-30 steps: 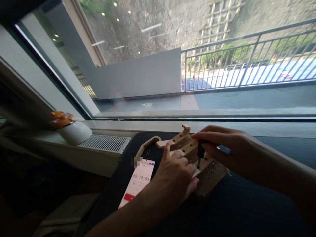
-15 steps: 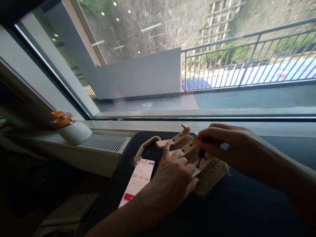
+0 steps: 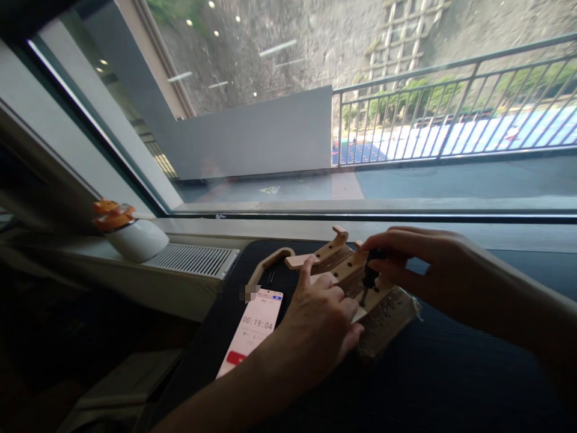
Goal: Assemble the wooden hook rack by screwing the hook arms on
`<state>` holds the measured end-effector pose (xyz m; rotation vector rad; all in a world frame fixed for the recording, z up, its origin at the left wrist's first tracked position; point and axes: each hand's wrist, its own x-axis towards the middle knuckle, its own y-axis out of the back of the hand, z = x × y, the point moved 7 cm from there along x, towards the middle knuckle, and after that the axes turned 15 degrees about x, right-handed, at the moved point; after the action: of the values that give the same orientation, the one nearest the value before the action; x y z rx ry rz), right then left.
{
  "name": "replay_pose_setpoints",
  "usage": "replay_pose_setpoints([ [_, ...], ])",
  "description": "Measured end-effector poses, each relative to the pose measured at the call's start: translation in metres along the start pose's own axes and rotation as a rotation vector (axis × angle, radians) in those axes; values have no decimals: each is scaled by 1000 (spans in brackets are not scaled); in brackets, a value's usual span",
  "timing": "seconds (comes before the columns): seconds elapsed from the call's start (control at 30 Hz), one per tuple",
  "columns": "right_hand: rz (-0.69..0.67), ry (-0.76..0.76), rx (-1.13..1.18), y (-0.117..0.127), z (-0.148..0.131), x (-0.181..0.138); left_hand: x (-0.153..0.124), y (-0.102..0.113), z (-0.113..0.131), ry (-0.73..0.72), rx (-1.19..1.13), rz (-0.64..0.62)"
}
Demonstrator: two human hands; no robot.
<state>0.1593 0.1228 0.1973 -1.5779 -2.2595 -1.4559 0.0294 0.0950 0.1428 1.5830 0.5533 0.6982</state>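
Observation:
My right hand (image 3: pixel 426 255) pinches the black handle of a small screwdriver (image 3: pixel 370 278), held nearly upright. Its metal shaft points down at a pale wooden strip, and the tip is hard to make out. My left hand (image 3: pixel 322 316) lies palm down over the wooden pieces, fingers outstretched, the index finger touching the light wooden hook (image 3: pixel 331 248). Beside it is a second wooden hook (image 3: pixel 349 266) with dark holes. Under the hooks lies a brown board (image 3: pixel 390 325), apparently wrapped in clear film. My left hand covers part of the wood.
A phone (image 3: pixel 252 334) showing a running timer lies left of my left hand on the dark table (image 3: pixel 460 361). Behind it rests a loose curved wooden piece (image 3: pixel 273 260). On the sill stand a white pot with an orange top (image 3: pixel 135 237) and a vent grille (image 3: pixel 193 262). A large window rises behind.
My right hand has shifted slightly, and more of the screwdriver's handle shows. My left hand stays in place. The phone's timer has advanced by one second.

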Motion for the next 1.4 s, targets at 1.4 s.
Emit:
replay_pose_setpoints([
  [1.4, -33, -57, 29, -2, 11, -2, -2, 1, 0, 13, -23, 21],
])
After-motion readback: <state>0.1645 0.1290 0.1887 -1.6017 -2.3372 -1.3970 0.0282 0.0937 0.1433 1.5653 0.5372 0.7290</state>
